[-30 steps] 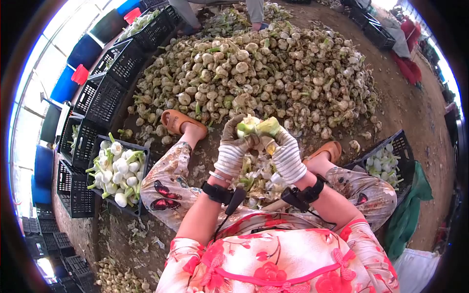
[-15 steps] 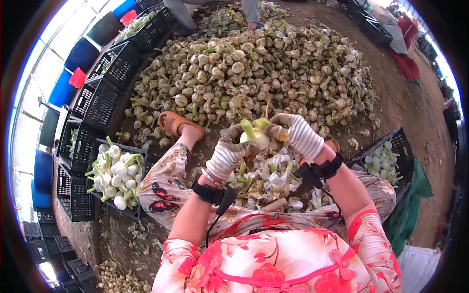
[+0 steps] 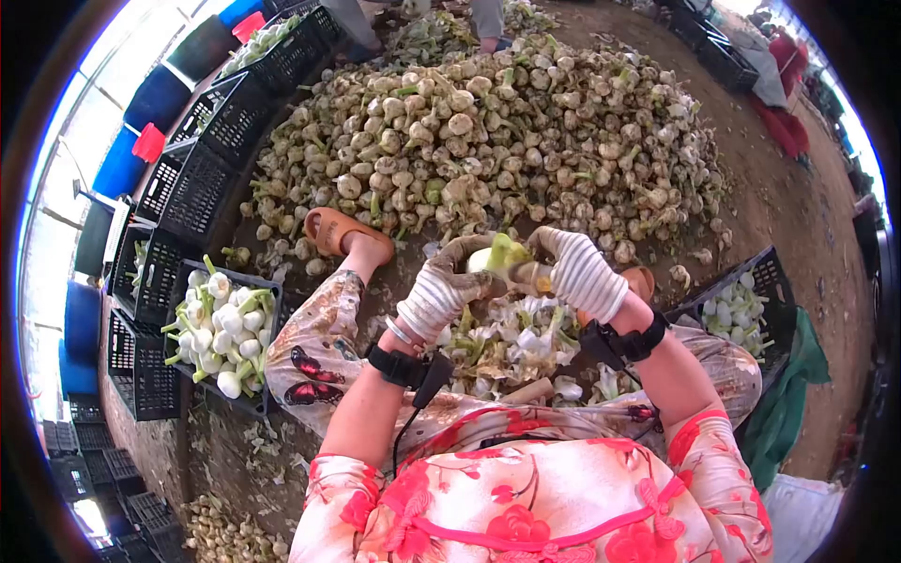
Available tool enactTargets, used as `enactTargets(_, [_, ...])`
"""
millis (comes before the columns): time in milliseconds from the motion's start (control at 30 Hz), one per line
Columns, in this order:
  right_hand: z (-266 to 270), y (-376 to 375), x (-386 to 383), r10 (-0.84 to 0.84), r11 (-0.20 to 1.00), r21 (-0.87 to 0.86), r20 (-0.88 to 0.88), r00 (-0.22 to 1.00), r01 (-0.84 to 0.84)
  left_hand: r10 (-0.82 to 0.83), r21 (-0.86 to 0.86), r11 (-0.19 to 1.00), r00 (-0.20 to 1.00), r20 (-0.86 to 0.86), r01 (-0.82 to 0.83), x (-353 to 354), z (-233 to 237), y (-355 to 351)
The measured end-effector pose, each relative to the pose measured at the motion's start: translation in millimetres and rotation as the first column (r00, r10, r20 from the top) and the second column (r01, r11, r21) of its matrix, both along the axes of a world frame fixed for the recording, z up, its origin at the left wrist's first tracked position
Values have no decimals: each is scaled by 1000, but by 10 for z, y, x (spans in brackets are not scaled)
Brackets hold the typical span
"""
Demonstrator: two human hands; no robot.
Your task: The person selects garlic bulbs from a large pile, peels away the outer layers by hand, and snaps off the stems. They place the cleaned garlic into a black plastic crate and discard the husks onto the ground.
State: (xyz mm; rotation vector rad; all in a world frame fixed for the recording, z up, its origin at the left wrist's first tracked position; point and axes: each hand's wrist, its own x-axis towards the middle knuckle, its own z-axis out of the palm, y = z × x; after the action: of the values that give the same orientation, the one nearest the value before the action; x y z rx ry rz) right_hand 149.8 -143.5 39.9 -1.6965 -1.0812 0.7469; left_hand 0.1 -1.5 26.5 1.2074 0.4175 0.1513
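Note:
My left hand [image 3: 441, 286], in a soiled white glove, is closed around a white garlic bulb [image 3: 480, 261] in front of my body. The bulb is tilted, and a pale green leafy piece [image 3: 509, 251] of it points to the right. My right hand [image 3: 580, 272], gloved too, has its fingers pinched at that leafy outer layer; its fingertips are partly hidden. Below both hands lies a heap of peeled skins and stem scraps [image 3: 516, 342] between my legs.
A big pile of unpeeled garlic [image 3: 488, 141] lies ahead. To the left stands a crate of peeled garlic [image 3: 225, 328], beside stacked black crates [image 3: 192, 188]. Another crate [image 3: 771, 281] is at the right, near green cloth [image 3: 793, 394]. Another person's legs [image 3: 488, 23] are beyond the pile.
The bulb has turned and tilted in my left hand, so its stem no longer points up. My right hand has shifted slightly right and down, with the leafy layer spread towards it.

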Motion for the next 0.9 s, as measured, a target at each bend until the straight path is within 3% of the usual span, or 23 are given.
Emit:
enactTargets(33, [-13,-18,-21,13,999,-33,212,977,-6,-30,-16,999,999,-19,30,-8,52,-20])
enactTargets(67, [-13,-35,-47,22,999,-34,207,978,-15,-9,47,999,998,63,6,6,-120,-1])
enactTargets(200, [-143,1,16,-113,989,-88,97,989,121,-243,-88,965,968,55,247,-105,-120,46])
enactTargets(300, [-171,-17,-70,-87,983,107,-425,901,146,-63,-154,985,993,99,78,-29,-30,-40])
enactTargets(333, [-60,-56,-77,-55,995,45,-538,841,94,-78,-200,975,994,77,92,-34,-25,-8])
enactTargets(467, [-58,-91,-116,-29,992,82,-614,789,100,-119,-201,969,985,126,143,-51,-98,61])
enactTargets(533, [-134,-75,-175,-128,989,57,-148,981,137,-98,-232,963,979,179,139,-32,-116,50])
enactTargets(567, [-158,-73,-213,-167,985,52,108,980,162,-86,-208,971,982,169,121,-22,-113,12])
enactTargets(633, [-131,-65,-320,-198,979,86,184,963,184,-58,-157,984,987,152,82,4,0,-88])
enactTargets(700, [-134,-60,-361,-167,983,115,212,963,145,-69,-97,992,985,161,85,1,-172,-52])
enactTargets(733, [-86,-54,-383,-133,980,162,113,985,113,-74,-57,995,985,155,84,-19,-198,-50])
enactTargets(767, [-52,-56,-379,-119,989,86,-5,993,119,-80,-17,996,985,150,83,-31,-226,-37])
enactTargets(800, [-26,-58,-367,-113,993,9,-123,986,115,-149,138,982,972,180,125,-21,-197,23])
enactTargets(833, [-15,-60,-361,-114,993,-67,-239,964,101,-141,74,989,976,163,131,-48,-164,39])
enactTargets(900, [-63,-53,-361,-120,985,50,-483,867,164,-131,-54,989,983,128,139,-84,-65,49])
